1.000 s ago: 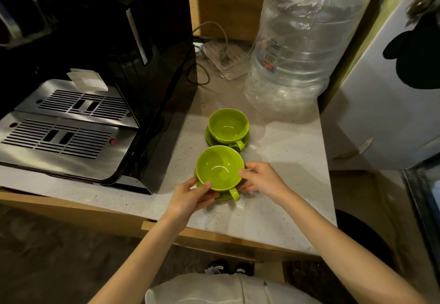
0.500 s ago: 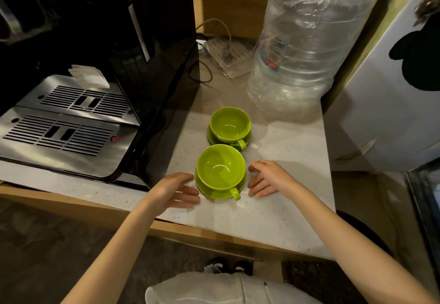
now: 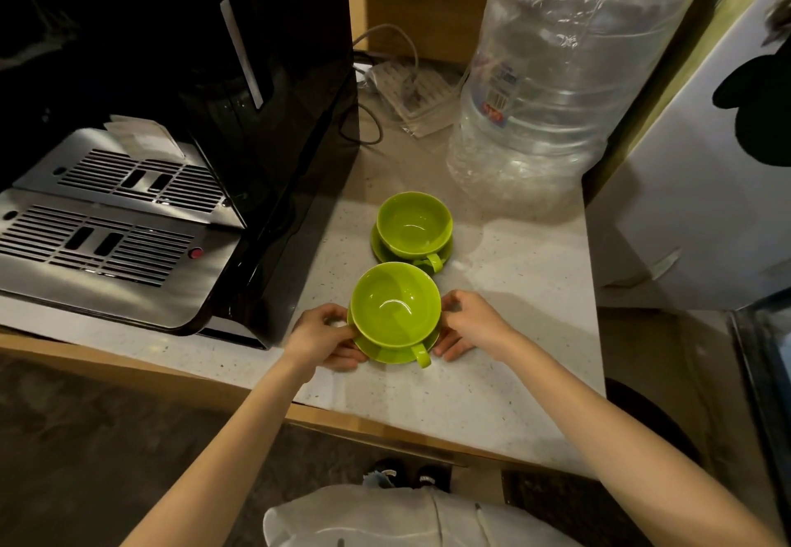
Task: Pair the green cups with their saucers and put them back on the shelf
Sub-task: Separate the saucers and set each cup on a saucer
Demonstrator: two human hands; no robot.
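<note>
Both hands closed in since before, left hand (image 3: 319, 339) and right hand (image 3: 468, 326) gripping near saucer (image 3: 387, 354) edges, cup (image 3: 396, 304) between

Both hands, lying flat on the counter (image 3: 492, 379) before, now grip the near saucer (image 3: 387, 354) at its edges: left hand (image 3: 323, 339), right hand (image 3: 468, 324).

Green cups: two are sitting on the counter, a near cup (image 3: 396, 304) and a far cup (image 3: 414, 223). Green saucers: two are lying under them, one per cup, a near saucer (image 3: 387, 354) and a far saucer (image 3: 381, 249). Hands: two are showing, a left hand (image 3: 321, 339) and a right hand (image 3: 468, 324). Coffee machines: one (image 3: 171, 127) is standing at the left. Large clear water bottles: one (image 3: 556, 84) is standing at the back. Power strips: one (image 3: 411, 97) is lying behind, cable attached.
</note>
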